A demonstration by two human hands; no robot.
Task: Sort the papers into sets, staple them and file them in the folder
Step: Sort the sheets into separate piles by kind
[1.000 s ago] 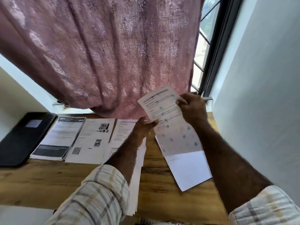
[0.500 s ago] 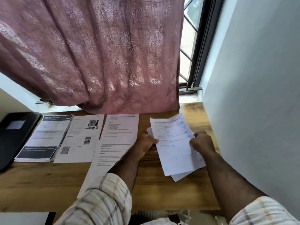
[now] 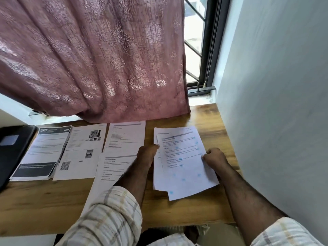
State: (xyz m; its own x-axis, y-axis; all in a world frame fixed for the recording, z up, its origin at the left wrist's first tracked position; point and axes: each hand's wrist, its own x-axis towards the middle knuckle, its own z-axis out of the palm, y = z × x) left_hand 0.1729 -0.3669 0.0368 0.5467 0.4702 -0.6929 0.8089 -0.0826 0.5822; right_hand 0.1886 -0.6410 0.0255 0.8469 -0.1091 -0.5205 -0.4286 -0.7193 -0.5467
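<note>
Lowered from where you held it a second ago, the blue-dotted sheet (image 3: 184, 162) now lies askew on the right-hand stack (image 3: 159, 178), well right of the black folder (image 3: 12, 150) and three sorted piles. Your left hand (image 3: 146, 154) pinches its left edge, your right hand (image 3: 215, 158) grips the right edge. Let go crooked, and the set staples misaligned.

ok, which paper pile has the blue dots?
The rightmost pile, held between the left hand and right hand. The other piles show only black or grey print, photos or a QR code.
</note>
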